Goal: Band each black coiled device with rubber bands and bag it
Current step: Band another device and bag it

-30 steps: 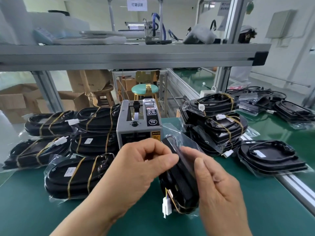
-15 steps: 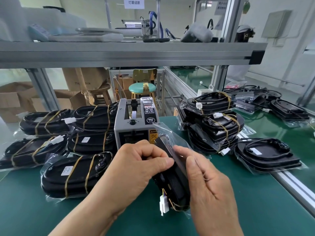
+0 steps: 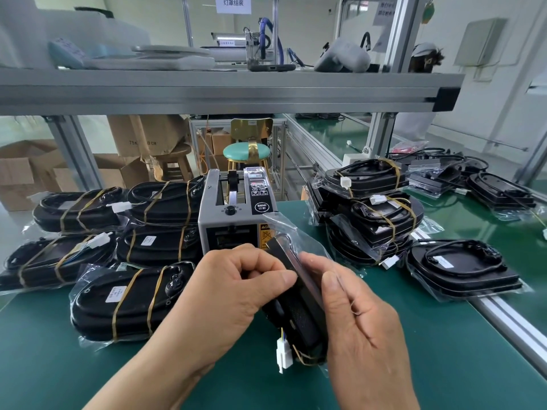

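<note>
Centrally, low in the frame, both hands hold one black device [image 3: 299,318] upright on edge above the green counter [image 3: 444,365], inside a clear bag [image 3: 291,232] whose loose mouth sticks up past it. The left hand [image 3: 236,294] is curled, thumb and bent forefinger pinching the device through the film. The right hand [image 3: 355,327] grips its other side, thumb up along the edge; its remaining fingers are hidden behind the device, so their hold cannot be made out. A white connector [image 3: 283,355] hangs at the device's lower end, beside a yellowish band that is only partly visible.

Behind the hands a grey tape dispenser [image 3: 236,214] stands, its lower front covered by them. At left lie bagged, banded devices [image 3: 124,303]; the outermost are cut off by the frame edge. At right a stack [image 3: 376,208] of further devices overlaps so that the count is unclear.
</note>
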Demonstrator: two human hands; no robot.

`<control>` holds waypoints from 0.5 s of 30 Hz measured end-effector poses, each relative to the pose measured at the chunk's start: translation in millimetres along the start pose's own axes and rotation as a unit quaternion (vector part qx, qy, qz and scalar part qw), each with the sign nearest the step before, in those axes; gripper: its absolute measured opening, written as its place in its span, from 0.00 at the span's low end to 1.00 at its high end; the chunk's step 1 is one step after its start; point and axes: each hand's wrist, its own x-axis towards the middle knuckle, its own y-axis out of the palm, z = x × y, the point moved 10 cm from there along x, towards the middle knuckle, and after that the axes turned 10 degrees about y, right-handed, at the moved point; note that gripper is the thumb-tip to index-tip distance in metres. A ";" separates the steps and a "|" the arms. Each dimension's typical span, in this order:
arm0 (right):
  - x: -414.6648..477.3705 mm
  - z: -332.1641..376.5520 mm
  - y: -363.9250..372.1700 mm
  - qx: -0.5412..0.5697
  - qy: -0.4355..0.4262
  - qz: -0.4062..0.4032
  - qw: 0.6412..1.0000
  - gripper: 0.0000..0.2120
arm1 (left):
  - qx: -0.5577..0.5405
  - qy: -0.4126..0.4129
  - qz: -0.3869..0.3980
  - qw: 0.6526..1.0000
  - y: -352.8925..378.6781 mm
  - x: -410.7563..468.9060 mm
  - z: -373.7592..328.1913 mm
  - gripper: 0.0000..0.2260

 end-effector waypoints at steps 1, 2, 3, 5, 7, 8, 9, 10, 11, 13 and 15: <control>-0.2 0.2 -0.3 -0.003 0.000 -0.002 1.000 0.12 | -0.005 0.000 0.001 1.000 0.5 -0.1 -0.7 0.06; -0.2 0.1 -0.9 -0.002 0.000 -0.002 1.000 0.12 | -0.006 0.002 0.003 1.000 1.4 -0.1 -1.5 0.06; -0.2 0.4 -1.2 0.000 0.000 -0.001 1.000 0.11 | -0.006 0.007 0.005 1.000 2.4 0.0 -2.3 0.06; -0.6 1.2 -1.1 0.003 -0.003 0.002 1.000 0.13 | -0.002 0.018 0.009 1.000 3.6 0.4 -3.7 0.06; -0.6 0.1 -1.0 0.010 0.001 0.004 1.000 0.13 | 0.005 0.025 0.010 1.000 3.9 0.9 -5.1 0.05; -0.6 -1.1 -1.1 0.014 0.004 0.005 1.000 0.13 | 0.007 0.026 0.008 1.000 4.0 1.0 -5.2 0.05; -0.5 -1.7 -0.7 0.021 0.008 0.007 1.000 0.13 | 0.008 0.024 0.004 1.000 3.7 0.9 -4.9 0.05; -0.4 -2.2 0.1 0.026 0.010 0.009 1.000 0.13 | 0.011 0.022 0.000 1.000 3.2 0.8 -4.3 0.06; -0.5 -1.7 0.9 0.029 0.010 0.011 0.999 0.14 | 0.014 0.020 -0.005 1.000 2.6 0.6 -3.9 0.06; -0.8 -0.3 1.5 0.028 0.008 0.009 1.000 0.14 | 0.017 0.021 -0.012 1.000 2.3 0.2 -3.7 0.07; -1.2 -0.3 1.0 0.028 0.005 0.004 1.000 0.14 | 0.020 0.026 -0.017 0.999 1.7 -0.3 -4.0 0.07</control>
